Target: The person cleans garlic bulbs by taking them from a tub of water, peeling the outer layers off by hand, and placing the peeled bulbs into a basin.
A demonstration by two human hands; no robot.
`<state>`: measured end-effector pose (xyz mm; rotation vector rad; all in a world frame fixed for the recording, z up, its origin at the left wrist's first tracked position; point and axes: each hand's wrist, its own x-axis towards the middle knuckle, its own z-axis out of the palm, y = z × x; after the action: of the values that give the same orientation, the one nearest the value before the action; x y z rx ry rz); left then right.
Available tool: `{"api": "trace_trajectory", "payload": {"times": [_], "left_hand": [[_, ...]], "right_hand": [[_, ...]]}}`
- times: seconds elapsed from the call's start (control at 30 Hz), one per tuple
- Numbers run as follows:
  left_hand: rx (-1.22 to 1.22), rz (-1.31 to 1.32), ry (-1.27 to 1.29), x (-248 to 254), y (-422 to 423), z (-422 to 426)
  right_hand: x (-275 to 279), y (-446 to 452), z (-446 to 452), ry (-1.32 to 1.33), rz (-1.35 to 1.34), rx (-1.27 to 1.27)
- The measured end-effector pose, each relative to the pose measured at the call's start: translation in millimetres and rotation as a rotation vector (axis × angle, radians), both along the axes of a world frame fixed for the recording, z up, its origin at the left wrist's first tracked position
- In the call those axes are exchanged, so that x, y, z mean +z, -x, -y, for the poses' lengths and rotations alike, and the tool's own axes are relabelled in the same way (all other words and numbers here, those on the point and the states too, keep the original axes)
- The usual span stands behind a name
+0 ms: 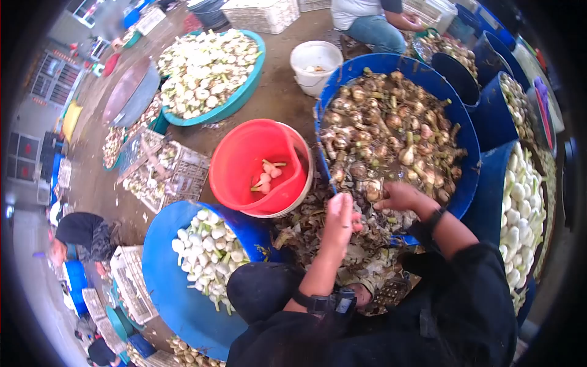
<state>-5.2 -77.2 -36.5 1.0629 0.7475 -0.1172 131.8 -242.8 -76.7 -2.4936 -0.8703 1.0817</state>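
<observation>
My left hand (338, 225) is raised over the near rim of a large blue tub (476, 174), seen edge-on with its fingers stretched upward. Nothing clear shows in it. To its right, my right hand (405, 199) curls its thumb and fingers at a brown, dirt-covered garlic bulb (372, 190) by the tub's near edge. More unpeeled garlic bulbs (391, 116) with stems fill the tub. Below both hands lies a heap of torn garlic skins (299, 231). Left of them, a red bucket (235, 137) set in a white one holds a few pinkish bulbs (264, 181).
Peeled white garlic (211, 248) lies in a blue basin (160, 266) beside my left knee. More white garlic (520, 208) stands at the right. A teal basin (260, 67), a white bucket (315, 56) and a crate (191, 174) stand ahead. A seated person (376, 30) works beyond the tub.
</observation>
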Motion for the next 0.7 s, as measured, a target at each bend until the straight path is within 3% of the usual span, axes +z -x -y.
{"api": "trace_trajectory", "payload": {"times": [0.07, 0.17, 0.2, 0.27, 0.4, 0.5, 0.57, 0.63, 0.7], "left_hand": [[-0.045, -0.086, -0.012, 7.3, 0.5, 5.2], [-0.068, -0.036, 0.073, 17.1, 3.7, -5.9], [-0.056, -0.031, 0.072, 10.4, 5.4, -3.7], [0.122, 0.253, -0.174, 0.3, 5.1, 1.6], [0.025, 0.265, -0.245, 3.0, 10.0, 2.8], [0.021, 0.162, -0.046, 3.9, 10.2, 4.6], [0.016, 0.131, 0.023, 3.3, 10.7, 2.0], [0.006, 0.098, 0.090, 2.6, 12.3, 0.0], [0.005, 0.217, 0.128, 1.1, 11.7, 1.2]], "right_hand": [[23.7, 34.3, -10.2, -0.299, -0.108, -0.139], [59.2, 73.9, -31.6, -0.468, 0.225, -0.003], [64.7, 79.3, -34.2, -0.471, 0.226, 0.010], [74.5, 86.8, -37.5, -0.340, 0.228, 0.068], [82.3, 99.3, -37.3, -0.372, 0.231, 0.014], [78.7, 108.8, -36.1, -0.342, 0.342, -0.065], [68.8, 107.7, -34.4, -0.359, 0.232, -0.259], [56.4, 100.4, -31.0, -0.353, 0.117, -0.246], [47.0, 101.2, -31.2, -0.556, -0.710, -0.855]]}}
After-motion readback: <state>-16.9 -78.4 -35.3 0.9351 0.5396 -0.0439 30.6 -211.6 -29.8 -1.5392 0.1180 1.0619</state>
